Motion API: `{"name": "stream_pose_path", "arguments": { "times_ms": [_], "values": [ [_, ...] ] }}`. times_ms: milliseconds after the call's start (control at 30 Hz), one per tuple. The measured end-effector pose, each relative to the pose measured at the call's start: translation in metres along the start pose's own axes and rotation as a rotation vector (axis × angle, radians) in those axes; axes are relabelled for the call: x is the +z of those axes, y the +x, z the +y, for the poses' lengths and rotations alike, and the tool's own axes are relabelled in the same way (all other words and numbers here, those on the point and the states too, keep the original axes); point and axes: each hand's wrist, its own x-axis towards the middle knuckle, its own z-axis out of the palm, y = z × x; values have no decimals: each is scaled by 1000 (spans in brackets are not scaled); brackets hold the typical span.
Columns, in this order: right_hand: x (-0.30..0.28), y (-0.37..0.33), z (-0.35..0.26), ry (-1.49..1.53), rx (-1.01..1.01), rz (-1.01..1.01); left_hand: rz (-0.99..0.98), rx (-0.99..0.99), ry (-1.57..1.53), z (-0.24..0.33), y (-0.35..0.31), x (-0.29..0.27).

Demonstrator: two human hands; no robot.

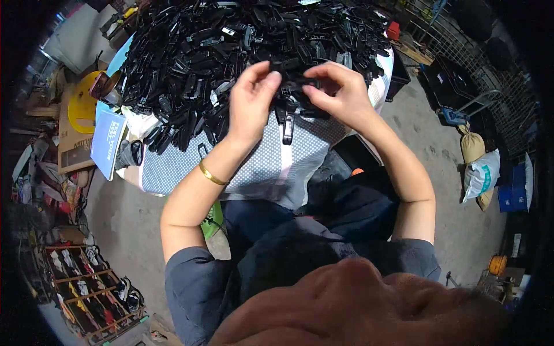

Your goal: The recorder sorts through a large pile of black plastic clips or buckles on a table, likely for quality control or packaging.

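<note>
Above the near part of a large heap of slim black plastic pieces (pixel 190 63), my two hands come close together. The right hand (pixel 344 98) pinches a small black plastic piece (pixel 296 85) between thumb and fingertips. My left hand (pixel 251 104), with a gold bangle on its wrist, has its thumb and curled forefinger closed together; what they hold, if anything, blends into the dark heap behind. A longer black piece (pixel 288 128) with a shiny frame lies on the patterned tablecloth (pixel 242 164) just below the hands. Near my left forearm lies a thin black loop-shaped piece (pixel 202 151).
At the table's left edge stand a blue booklet (pixel 108 141) and a dark cup-like object (pixel 130 154). A yellow disc (pixel 83 104) and a cardboard box (pixel 75 153) are beyond. Sacks (pixel 482 173) sit on the floor at right; a rack (pixel 86 288) stands lower left.
</note>
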Motion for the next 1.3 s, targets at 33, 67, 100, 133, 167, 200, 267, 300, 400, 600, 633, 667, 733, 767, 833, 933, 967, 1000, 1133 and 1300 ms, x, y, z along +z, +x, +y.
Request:
{"name": "stream_pose_path", "arguments": {
  "times_ms": [33, 67, 100, 133, 167, 200, 267, 300, 400, 600, 633, 667, 733, 767, 833, 933, 967, 1000, 1133, 1300],
  "values": [
    [-5, -2, -2, -106, -27, -37, -66, -14, 50, -3, -1, 0],
    [-7, -4, -4, -74, -14, -30, -171, -22, 102, -4, -3, -1],
    [-6, -6, -4, -76, -14, -28, -256, -34, 141, -4, -3, 0],
    [-4, -8, -3, -25, -48, 5, -293, -101, 33, -4, -5, 2],
    [-1, -10, -3, 25, -83, 38, -328, -168, -76, -2, -8, 4],
    [4, -12, -2, 78, -57, 51, -370, -175, -106, -1, -9, 4],
    [12, -20, -6, 124, -27, 78, -345, -204, -207, -5, -12, 5],
    [14, -23, -6, 114, -49, 95, -314, -231, -302, -6, -13, 5],
    [10, -24, -8, 12, -167, 156, -347, -154, -184, -3, -14, 5],
    [1, -23, -9, -105, -234, 104, -313, 44, 78, 0, -17, 5],
    [1, -23, -10, -106, -236, 104, -323, 57, 156, -2, -17, 3],
    [-1, -24, -13, -157, -206, 74, -331, 70, 236, -2, -16, 2],
    [0, -24, -11, -225, -217, 60, -309, 11, 181, -2, -17, 5],
    [1, -25, -11, -226, -216, 59, -287, -47, 128, -1, -18, 6],
    [5, -25, -12, -375, -298, 112, -283, -163, 43, -2, -18, 5],
    [13, -27, -11, -517, -404, 161, -258, -118, -11, -4, -22, 12],
    [14, -28, -12, -520, -424, 171, -260, -118, -11, -3, -21, 12],
    [13, -26, -14, -486, -418, 186, -259, -125, -38, -2, -19, 10],
    [4, -24, -11, -136, -43, 64, -287, -180, -211, 8, -12, 5],
    [2, -29, -15, 47, 127, -171, -367, -22, -54, 10, -8, -2]
  ]
}}
